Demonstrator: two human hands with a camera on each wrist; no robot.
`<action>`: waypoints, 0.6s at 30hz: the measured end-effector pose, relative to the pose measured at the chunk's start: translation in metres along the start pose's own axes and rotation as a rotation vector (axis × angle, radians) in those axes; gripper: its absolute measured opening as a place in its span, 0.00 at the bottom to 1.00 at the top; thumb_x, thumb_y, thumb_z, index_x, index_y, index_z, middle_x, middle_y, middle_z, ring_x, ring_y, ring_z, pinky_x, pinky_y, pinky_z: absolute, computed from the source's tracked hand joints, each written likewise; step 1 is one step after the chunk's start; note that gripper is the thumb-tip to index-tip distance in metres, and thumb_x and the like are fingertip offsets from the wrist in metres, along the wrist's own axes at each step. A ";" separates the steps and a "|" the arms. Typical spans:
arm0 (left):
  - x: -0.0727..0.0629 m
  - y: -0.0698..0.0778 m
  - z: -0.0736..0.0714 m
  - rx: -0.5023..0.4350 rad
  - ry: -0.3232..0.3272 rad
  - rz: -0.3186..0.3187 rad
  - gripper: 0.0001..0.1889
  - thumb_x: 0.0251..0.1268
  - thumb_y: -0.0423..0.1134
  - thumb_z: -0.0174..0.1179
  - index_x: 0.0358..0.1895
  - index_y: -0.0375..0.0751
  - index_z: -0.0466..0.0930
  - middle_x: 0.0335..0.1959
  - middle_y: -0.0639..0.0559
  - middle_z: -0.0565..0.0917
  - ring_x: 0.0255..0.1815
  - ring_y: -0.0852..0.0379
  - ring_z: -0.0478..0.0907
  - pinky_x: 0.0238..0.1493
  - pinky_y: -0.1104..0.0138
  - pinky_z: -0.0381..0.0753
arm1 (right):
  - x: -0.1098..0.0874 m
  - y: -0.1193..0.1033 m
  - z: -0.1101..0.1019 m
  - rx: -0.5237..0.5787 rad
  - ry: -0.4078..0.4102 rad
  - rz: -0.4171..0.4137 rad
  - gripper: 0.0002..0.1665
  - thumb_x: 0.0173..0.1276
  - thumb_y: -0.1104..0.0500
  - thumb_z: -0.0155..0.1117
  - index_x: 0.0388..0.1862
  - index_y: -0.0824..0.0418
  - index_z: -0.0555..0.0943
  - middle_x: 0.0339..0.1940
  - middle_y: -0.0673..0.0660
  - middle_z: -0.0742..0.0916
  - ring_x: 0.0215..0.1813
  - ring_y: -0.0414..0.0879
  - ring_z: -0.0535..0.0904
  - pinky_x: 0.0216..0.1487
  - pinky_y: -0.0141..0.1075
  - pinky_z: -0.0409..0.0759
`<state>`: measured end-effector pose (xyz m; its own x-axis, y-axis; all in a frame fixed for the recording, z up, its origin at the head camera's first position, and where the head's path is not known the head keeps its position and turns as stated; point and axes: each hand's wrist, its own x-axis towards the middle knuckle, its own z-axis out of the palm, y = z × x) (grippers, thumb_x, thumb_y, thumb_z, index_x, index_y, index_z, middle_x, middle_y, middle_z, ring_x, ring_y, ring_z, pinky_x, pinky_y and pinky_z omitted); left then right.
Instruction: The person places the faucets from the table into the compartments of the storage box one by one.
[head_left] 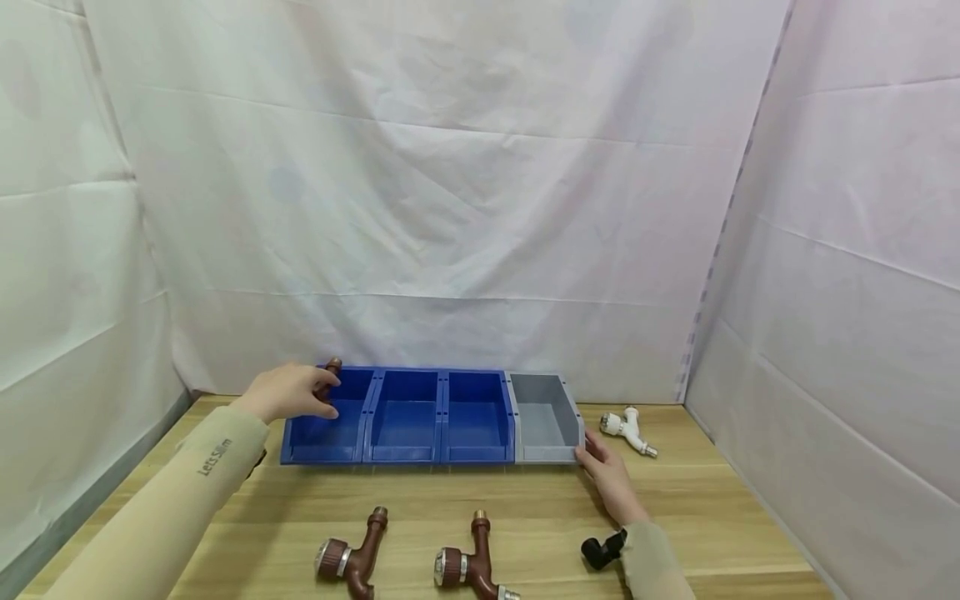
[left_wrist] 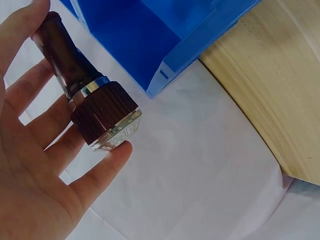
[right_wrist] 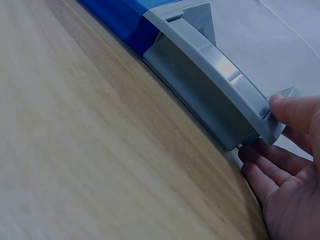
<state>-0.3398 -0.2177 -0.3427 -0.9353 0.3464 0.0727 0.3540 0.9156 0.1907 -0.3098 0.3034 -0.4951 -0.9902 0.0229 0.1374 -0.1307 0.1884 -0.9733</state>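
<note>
A brown tap [left_wrist: 65,60] with a ribbed handle and clear end cap is held between the thumb and fingers of my left hand [head_left: 296,392]. In the head view that hand is over the leftmost blue bin [head_left: 322,454], and the tap is partly hidden behind the fingers. At the other end of the bin row, my right hand [head_left: 611,479] grips the front corner of the grey bin [head_left: 551,454]. In the right wrist view the thumb lies on the rim of the grey bin, with the other fingers lower, beside and beneath the corner.
Two brown taps [head_left: 363,554] lie on the wooden table [head_left: 420,492] near its front. To the right of the bins lies a white tap [head_left: 632,429]. Two more blue bins [head_left: 405,454] stand mid-row. White cloth [head_left: 465,208] hangs behind and at both sides.
</note>
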 end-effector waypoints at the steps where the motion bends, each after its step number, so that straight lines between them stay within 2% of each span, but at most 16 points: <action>1: 0.001 0.000 0.001 -0.002 0.001 0.003 0.34 0.50 0.59 0.71 0.58 0.43 0.81 0.45 0.48 0.83 0.45 0.44 0.79 0.43 0.45 0.77 | 0.000 0.000 0.000 0.003 -0.001 -0.002 0.34 0.75 0.59 0.55 0.76 0.65 0.58 0.71 0.69 0.67 0.71 0.57 0.62 0.66 0.39 0.66; 9: 0.001 0.000 0.005 0.003 -0.002 0.006 0.34 0.49 0.60 0.71 0.58 0.43 0.81 0.47 0.46 0.83 0.46 0.43 0.79 0.43 0.45 0.78 | 0.001 0.003 0.004 0.005 0.017 0.003 0.34 0.74 0.59 0.56 0.75 0.66 0.59 0.71 0.69 0.68 0.71 0.58 0.63 0.67 0.44 0.65; 18: -0.002 0.002 0.007 -0.002 0.018 0.010 0.33 0.49 0.59 0.71 0.57 0.43 0.81 0.49 0.43 0.83 0.47 0.41 0.79 0.41 0.44 0.78 | -0.001 0.008 0.007 0.004 0.020 -0.002 0.34 0.74 0.58 0.57 0.75 0.65 0.59 0.71 0.69 0.68 0.71 0.58 0.63 0.64 0.35 0.68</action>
<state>-0.3372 -0.2151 -0.3490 -0.9315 0.3519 0.0922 0.3633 0.9118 0.1915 -0.3098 0.2984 -0.5038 -0.9888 0.0420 0.1431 -0.1331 0.1847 -0.9737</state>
